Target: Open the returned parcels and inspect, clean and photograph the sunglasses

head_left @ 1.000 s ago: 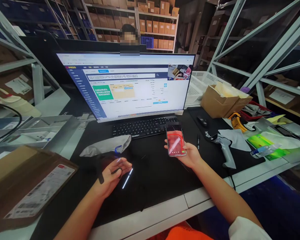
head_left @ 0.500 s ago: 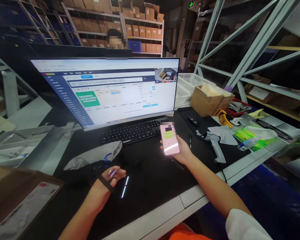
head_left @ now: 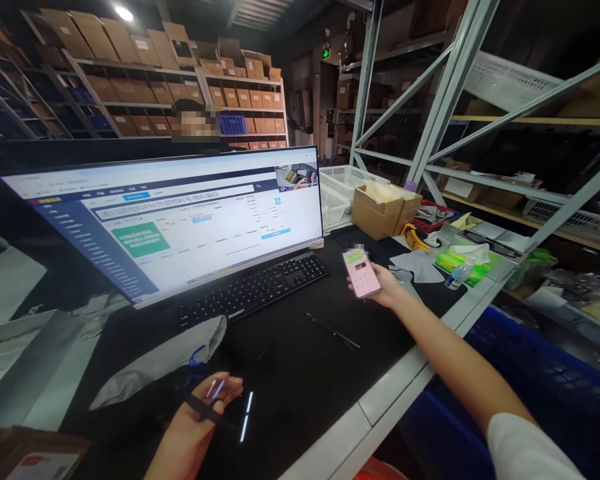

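My right hand holds a smartphone upright over the right part of the black desk mat, its pink-and-green screen facing me. Fingers wrap its back and edges. My left hand is low over the mat with its fingers curled. A dark strip crosses that hand, and what it belongs to cannot be made out. Just beyond the left hand lies a grey cloth pouch with a blue cord. A slim, dark pen-like tool rests on the mat between my hands. The keyboard stands behind them.
A large monitor spans the back of the desk, with a person's head beyond it. To the right are a cardboard box, white baskets, a yellow tool and a green tissue pack. A carton sits at lower left.
The view has turned right and tilted up. My right hand has carried the phone rightward over the mat, away from the keyboard, and its screen content differs. My left hand remains curled near the pouch.
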`<state>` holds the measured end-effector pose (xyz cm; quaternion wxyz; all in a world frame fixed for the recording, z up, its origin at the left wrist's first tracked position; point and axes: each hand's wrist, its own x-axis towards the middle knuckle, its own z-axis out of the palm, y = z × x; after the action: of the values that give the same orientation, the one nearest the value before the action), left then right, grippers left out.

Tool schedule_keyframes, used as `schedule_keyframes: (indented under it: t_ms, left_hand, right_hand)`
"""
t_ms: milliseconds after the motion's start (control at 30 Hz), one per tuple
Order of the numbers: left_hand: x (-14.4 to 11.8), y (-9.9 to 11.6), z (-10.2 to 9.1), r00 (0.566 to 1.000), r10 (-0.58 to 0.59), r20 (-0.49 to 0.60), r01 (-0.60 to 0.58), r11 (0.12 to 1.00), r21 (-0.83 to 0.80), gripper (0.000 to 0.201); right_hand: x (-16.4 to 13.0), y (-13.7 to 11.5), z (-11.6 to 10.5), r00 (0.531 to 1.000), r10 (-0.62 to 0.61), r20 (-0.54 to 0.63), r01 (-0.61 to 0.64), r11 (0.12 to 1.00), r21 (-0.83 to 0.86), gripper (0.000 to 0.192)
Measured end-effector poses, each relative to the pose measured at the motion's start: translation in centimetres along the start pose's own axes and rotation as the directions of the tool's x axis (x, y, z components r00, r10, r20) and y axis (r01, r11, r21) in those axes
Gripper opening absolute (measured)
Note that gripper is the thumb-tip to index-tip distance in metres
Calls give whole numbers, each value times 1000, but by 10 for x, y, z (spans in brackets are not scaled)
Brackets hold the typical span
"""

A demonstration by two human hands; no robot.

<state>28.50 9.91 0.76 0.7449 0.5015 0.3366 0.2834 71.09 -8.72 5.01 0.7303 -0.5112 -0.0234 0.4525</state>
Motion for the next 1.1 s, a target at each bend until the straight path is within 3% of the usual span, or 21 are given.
schedule_keyframes:
  t_ms: [133, 267, 433, 633, 733, 900, 1033, 1100]
  left_hand:
    - [-7, 3, 7, 1000, 5, -5, -5, 1000, 1, 59]
    - [-7, 2, 9, 999, 37, 3, -37, 999, 23, 60]
    - [-1, 4, 6, 999, -1, 54, 2, 1000, -8, 63]
    - [-3, 6, 8, 999, -22, 31, 23, 999, -43, 66]
    - [-2, 4, 6, 999, -9, 40, 10, 999, -41, 63]
    - [2, 1, 1, 998, -8, 55, 10, 999, -42, 62]
    - [3, 0, 1, 999, 6, 48, -5, 1000, -17, 63]
    - [4, 0, 1, 999, 4, 41, -3, 1000, -9, 65]
  right_hand:
    - [-8, -13, -36, 987, 127, -98, -141, 977, -157, 55]
    - [-17, -11, -57, 976, 163, -146, -198, 940, -278, 58]
    - [-25, -1, -68, 976, 76, -206, -148, 921, -361, 53]
    - [-15, 13, -61, 947, -111, -303, -72, 843, -533, 50]
    - [-8, 11, -61, 929, -246, -275, -10, 728, -686, 52]
    - [0, 10, -63, 872, -453, -186, 24, 420, -907, 51]
    - [-5, 25, -62, 854, -513, -87, 33, 220, -975, 104]
    - [-9, 35, -61, 859, -511, -26, 55, 142, -988, 120]
